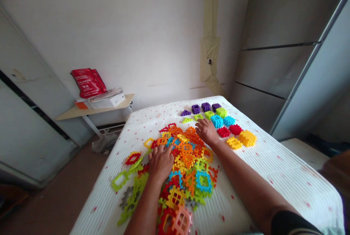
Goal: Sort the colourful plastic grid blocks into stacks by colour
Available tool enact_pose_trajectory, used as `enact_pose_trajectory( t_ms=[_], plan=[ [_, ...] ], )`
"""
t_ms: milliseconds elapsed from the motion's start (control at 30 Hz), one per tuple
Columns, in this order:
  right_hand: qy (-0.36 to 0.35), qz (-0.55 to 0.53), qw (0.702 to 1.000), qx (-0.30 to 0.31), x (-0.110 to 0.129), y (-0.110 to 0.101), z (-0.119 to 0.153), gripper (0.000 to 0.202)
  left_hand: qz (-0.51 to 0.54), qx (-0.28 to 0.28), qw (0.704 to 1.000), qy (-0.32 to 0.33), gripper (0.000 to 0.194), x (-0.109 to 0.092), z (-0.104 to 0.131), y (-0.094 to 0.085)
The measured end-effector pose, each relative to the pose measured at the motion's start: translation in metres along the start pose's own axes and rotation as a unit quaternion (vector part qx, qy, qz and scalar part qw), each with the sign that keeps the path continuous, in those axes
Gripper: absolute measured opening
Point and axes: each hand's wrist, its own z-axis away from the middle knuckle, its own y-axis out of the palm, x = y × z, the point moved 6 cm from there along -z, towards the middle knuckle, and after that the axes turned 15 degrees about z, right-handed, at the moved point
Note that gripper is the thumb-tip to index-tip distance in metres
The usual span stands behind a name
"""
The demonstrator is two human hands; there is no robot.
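Observation:
A heap of colourful interlocking plastic building pieces [187, 149] lies on the table, many shaped like small window frames. On its left side rests my left hand [161, 164], fingers apart and bent down over the pieces; its fingertips are partly hidden. My right hand [207, 131] is above the heap's right edge, fingers spread, with nothing visible in it. Just beyond its fingertips lie a flat lime-green frame [198, 117] and a lime-green triangular piece [187, 120]. To its right are sorted stacks: purple [206, 107], blue [217, 121], red [223, 131] and yellow [247, 138].
A quilted white cover with red dots [254, 184] spreads over the table. At the left, a small side table [68, 113] carries a red packet [89, 83] and a white box [111, 99]. A grey cabinet [269, 56] stands at the right, and a wall socket [209, 61] is behind.

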Motion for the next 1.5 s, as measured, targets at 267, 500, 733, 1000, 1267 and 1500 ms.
enact_pose_trajectory(
  t_ms=[267, 500, 733, 1000, 1267, 1500],
  plan=[
    [-0.015, -0.015, 0.999, 0.031, 0.007, 0.001, 0.000, 0.021, 0.002, -0.013, 1.000, -0.005, 0.036, -0.002, 0.000, -0.002],
    [-0.015, -0.022, 0.999, 0.046, 0.008, 0.005, 0.002, 0.020, 0.012, -0.026, 1.000, -0.013, 0.027, 0.001, 0.001, -0.002],
    [-0.025, -0.017, 0.998, 0.053, 0.010, 0.008, 0.002, 0.019, 0.014, -0.048, 0.999, -0.002, 0.014, 0.006, -0.001, -0.002],
    [-0.028, -0.017, 0.998, 0.060, 0.012, 0.004, 0.002, 0.020, 0.037, -0.075, 0.996, 0.030, 0.015, 0.008, -0.004, -0.004],
    [-0.020, -0.112, 0.993, 0.038, 0.014, -0.006, 0.002, 0.018, 0.231, -0.258, 0.937, 0.044, 0.030, 0.026, 0.005, -0.029],
    [-0.037, -0.328, 0.944, 0.018, 0.054, -0.030, 0.010, 0.021, 0.556, -0.240, 0.789, -0.103, 0.037, 0.046, 0.006, -0.014]
  ],
)
